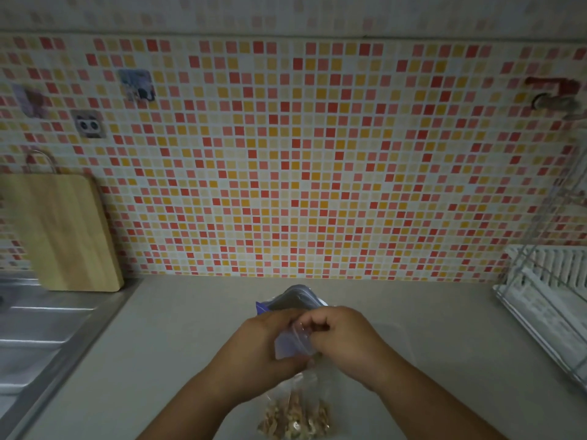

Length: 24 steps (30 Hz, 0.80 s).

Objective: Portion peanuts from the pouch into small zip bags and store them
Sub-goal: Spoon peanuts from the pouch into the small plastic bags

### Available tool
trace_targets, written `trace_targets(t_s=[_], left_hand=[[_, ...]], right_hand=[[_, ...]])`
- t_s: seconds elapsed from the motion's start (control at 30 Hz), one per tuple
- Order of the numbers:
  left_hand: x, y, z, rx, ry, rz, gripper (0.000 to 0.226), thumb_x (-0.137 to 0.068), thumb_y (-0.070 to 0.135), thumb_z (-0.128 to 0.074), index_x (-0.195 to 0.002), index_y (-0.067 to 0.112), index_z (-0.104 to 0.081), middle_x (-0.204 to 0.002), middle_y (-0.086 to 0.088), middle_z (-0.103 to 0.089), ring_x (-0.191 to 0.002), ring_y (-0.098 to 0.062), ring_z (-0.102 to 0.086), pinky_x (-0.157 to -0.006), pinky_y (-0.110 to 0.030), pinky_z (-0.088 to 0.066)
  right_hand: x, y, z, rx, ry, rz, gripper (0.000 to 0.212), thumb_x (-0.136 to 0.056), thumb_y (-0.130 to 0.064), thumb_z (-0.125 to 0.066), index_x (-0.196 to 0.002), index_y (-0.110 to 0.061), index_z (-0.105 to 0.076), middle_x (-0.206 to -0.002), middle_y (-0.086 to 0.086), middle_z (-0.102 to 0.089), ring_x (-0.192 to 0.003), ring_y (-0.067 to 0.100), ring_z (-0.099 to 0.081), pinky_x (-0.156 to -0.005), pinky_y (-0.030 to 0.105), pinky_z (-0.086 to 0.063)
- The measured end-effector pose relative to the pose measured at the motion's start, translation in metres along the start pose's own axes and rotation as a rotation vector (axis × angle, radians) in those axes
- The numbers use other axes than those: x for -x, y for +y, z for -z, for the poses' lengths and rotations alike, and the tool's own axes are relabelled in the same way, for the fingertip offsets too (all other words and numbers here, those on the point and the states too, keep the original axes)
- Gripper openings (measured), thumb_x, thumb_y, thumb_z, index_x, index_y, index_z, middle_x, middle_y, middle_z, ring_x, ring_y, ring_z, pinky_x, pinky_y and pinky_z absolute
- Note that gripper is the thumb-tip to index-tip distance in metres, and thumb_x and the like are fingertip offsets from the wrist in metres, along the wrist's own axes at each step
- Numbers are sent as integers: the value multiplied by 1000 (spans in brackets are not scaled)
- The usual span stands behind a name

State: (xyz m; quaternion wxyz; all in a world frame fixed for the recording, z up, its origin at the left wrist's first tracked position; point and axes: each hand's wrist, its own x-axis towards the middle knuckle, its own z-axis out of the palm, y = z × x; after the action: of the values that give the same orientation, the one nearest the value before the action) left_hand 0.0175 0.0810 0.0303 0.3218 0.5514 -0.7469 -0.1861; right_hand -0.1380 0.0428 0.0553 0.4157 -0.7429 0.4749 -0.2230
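A pale grey worktop (165, 344) runs up to a wall of small red, orange and cream mosaic tiles (301, 154) at twelve o'clock. At nine o'clock a wooden cutting board (66, 233) leans upright against the tiles, at the back of a steel sink drainboard (41, 328). Three square picture stickers (136, 84) sit on the wall at ten o'clock. A white wire dish rack (546, 281) stands at three o'clock, and a blurred red fitting (552, 96) hangs at two o'clock.

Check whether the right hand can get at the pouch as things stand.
Probably yes, once freed. The right hand pinches the top of the zip bag, as does the left hand. The pouch sits just behind both hands, with nothing between it and the right hand.
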Motion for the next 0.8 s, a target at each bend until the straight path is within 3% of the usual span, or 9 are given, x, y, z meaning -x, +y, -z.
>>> trace_targets(t_s=[0.1,0.23,0.27,0.33,0.4,0.5,0.67,0.8], left_hand=[[-2,-1,4,-16,24,10,47,-73,38,-73,-99,65,-45,-93,50,-48,-95,28,-45,-81,5,-32],[-7,-20,9,6,62,83,39,-75,39,-70,-104,57,-52,-103,32,-61,-96,15,-53,-80,-2,-40],[-9,-27,9,13,75,103,36,-75,42,-69,-107,52,-55,-105,25,-64,-96,12,-55,-80,-5,-43],[-13,-37,11,14,89,140,33,-80,42,-66,-111,47,-54,-107,21,-64,-95,8,-57,-78,-5,-43],[-18,-42,13,-2,91,170,34,-85,41,-61,-117,42,-50,-108,23,-59,-94,6,-56,-77,-4,-41],[-29,-46,15,-16,55,199,39,-88,41,-56,-125,34,-47,-102,30,-52,-91,9,-52,-75,-2,-37],[-39,-55,13,-66,-34,238,42,-91,45,-49,-129,31,-41,-126,7,-57,-104,-6,-52,-85,-18,-41],[-41,-58,13,-104,-93,252,42,-92,46,-45,-130,31,-38,-129,4,-57,-104,-7,-52,-85,-22,-43]], right_hand=[[-7,-4,3,31,-21,11,31,-86,-4,-53,-97,-24,-74,-100,-1,-72,-92,12,-65,-81,21,-51],[-24,-5,9,6,34,30,28,-87,-8,-54,-84,-31,-71,-95,-8,-70,-85,2,-62,-71,11,-47],[-32,-3,10,87,92,47,26,-88,-11,-54,-84,-31,-70,-97,-8,-67,-86,3,-60,-69,11,-44],[-49,2,13,519,123,115,23,-90,-18,-51,-99,-28,-70,-106,-5,-62,-97,13,-56,-75,19,-43],[-67,5,10,1003,-45,150,28,-91,-19,-50,-115,-21,-65,-113,3,-59,-109,23,-51,-86,32,-43],[-83,7,-2,1403,-233,120,26,-91,-16,-52,-115,-16,-62,-119,7,-58,-115,27,-45,-86,34,-35],[-96,10,-14,1574,-280,142,28,-91,-28,-56,-118,-19,-59,-124,4,-56,-118,25,-43,-94,32,-33],[-96,8,-8,1546,-243,182,27,-92,-27,-55,-116,-17,-61,-124,5,-55,-120,26,-43,-102,35,-30]])
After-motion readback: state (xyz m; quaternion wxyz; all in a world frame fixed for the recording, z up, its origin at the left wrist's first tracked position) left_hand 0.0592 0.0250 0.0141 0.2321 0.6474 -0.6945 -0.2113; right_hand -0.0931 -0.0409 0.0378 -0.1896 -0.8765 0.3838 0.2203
